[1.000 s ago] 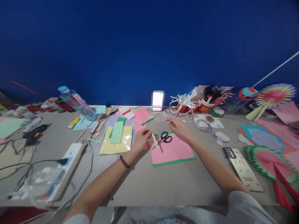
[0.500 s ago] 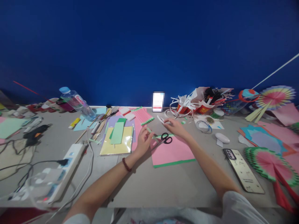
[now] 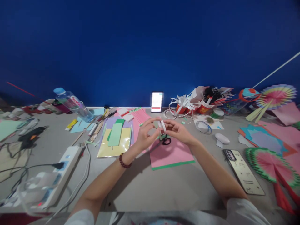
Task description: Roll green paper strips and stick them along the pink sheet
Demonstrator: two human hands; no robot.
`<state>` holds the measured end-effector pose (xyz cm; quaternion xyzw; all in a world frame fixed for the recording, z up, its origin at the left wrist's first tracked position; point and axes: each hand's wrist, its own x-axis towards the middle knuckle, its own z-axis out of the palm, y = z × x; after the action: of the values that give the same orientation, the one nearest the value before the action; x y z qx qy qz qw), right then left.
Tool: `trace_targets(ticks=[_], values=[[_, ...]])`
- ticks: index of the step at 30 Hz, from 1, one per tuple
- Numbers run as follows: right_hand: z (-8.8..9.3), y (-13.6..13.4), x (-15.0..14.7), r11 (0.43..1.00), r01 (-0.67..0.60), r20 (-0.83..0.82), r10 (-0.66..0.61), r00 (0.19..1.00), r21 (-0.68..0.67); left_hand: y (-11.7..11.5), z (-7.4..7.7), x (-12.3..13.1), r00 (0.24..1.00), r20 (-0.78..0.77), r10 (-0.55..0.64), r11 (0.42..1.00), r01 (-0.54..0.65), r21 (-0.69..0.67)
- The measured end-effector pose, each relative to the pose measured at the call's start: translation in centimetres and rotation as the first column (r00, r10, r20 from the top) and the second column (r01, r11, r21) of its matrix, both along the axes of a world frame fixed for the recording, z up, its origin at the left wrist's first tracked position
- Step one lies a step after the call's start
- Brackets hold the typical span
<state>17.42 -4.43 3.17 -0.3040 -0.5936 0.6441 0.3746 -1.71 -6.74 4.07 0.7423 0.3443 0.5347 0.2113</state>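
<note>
My hands meet above the pink paper sheet (image 3: 172, 153), which has a green strip along its front edge. My right hand (image 3: 177, 130) is closed on a narrow white ring that looks like a roll of tape (image 3: 163, 125). Close against it, my left hand (image 3: 147, 134) is pinched around a pale green paper strip (image 3: 161, 136), its fingertips at the ring; whether they touch it I cannot tell. Black-handled scissors (image 3: 167, 141) lie on the pink sheet just below the hands, their blades hidden. Behind my left hand lies pleated pink paper (image 3: 140, 116) with a green edge.
Left are a yellow paper pack (image 3: 100, 151) with green pieces on it, a power strip (image 3: 64, 175) with cables, a glue gun (image 3: 30, 137) and a tilted bottle (image 3: 75, 103). A lit phone (image 3: 156, 101) stands behind. Right are cups (image 3: 203, 108), another phone (image 3: 245, 173) and a watermelon-coloured fan (image 3: 269, 162).
My right hand has brought the white tape roll left and nearer, up to my left hand. My left hand has risen slightly to meet it with the pale green strip.
</note>
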Motion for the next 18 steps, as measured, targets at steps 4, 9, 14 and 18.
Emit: trace_targets(ticks=[4, 9, 14, 18], values=[[-0.3, -0.2, 0.2, 0.996, -0.065, -0.026, 0.063, 0.998, -0.062, 0.0, -0.4, -0.4, 0.997, 0.044, -0.056, 0.996, 0.059, -0.068], [-1.1, -0.3, -0.1, 0.985, -0.102, 0.023, 0.106, 0.994, -0.136, 0.2, -1.2, -1.4, 0.991, 0.079, -0.103, 0.971, 0.118, -0.209], [-1.6, -0.6, -1.0, 0.981, -0.121, 0.074, 0.133, 0.988, -0.152, 0.8, -2.5, -2.0, 0.987, 0.126, -0.101, 0.952, 0.133, -0.275], [-2.0, -0.7, -1.4, 0.985, -0.124, 0.132, 0.14, 0.981, -0.123, 1.2, -3.2, -2.3, 0.989, 0.115, -0.092, 0.952, 0.122, -0.28]])
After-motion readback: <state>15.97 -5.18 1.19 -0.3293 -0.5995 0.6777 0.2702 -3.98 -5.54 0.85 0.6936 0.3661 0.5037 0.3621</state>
